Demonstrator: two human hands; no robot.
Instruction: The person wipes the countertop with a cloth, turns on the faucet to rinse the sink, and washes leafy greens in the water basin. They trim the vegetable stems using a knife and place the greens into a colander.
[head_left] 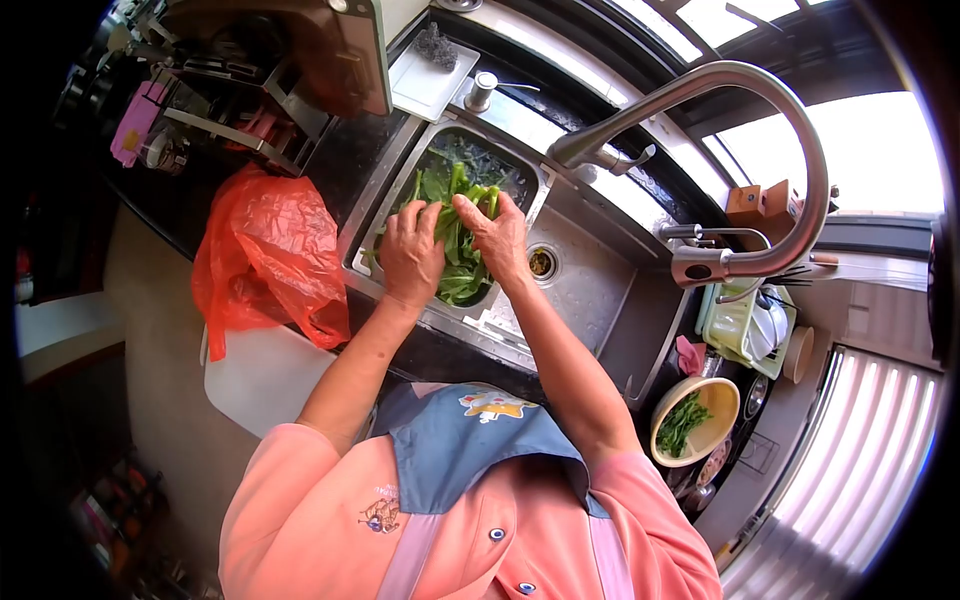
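Observation:
Leafy green vegetables (460,262) lie in the water of a rectangular metal basin (392,212) set in the left part of the sink. Over the basin, my right hand (490,238) is closed around a bunch of the green stems, with the thumb pressed against them. Just to its left, my left hand (411,252) rests on the leaves with its fingers bent downward. The fingertips go in among the greens, so whether they grip any is hidden. Both hands are close together, a small gap between them.
A tall curved faucet (815,170) arches over the right sink bowl (590,265), which has a drain (541,263). A red plastic bag (270,262) sits on the left counter. To the right stand a yellowish bowl (722,405) holding greens and a dish rack (735,325).

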